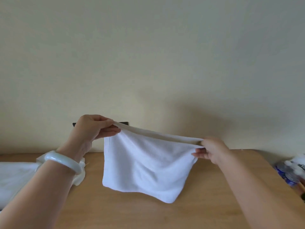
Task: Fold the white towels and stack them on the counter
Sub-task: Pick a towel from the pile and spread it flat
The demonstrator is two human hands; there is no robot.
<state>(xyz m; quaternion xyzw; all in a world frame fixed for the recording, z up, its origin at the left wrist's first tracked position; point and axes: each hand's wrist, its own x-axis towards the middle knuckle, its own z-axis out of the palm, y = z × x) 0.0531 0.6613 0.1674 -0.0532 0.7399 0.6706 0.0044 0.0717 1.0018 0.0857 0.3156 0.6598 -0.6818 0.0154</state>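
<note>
A white towel (145,166) hangs doubled over in the air above the wooden counter (206,195), its lower edge close to the surface. My left hand (95,128) pinches its upper left corner, held higher. My right hand (212,151) pinches the upper right corner, a little lower. The top edge stretches taut between the two hands. More white towels (14,177) lie on the counter at the far left, partly hidden behind my left forearm.
A plain wall rises behind the counter, with a small dark plate (124,123) on it behind the left hand. At the counter's right edge sit blue and white packaged items (290,172). A pale bangle (64,162) circles my left wrist.
</note>
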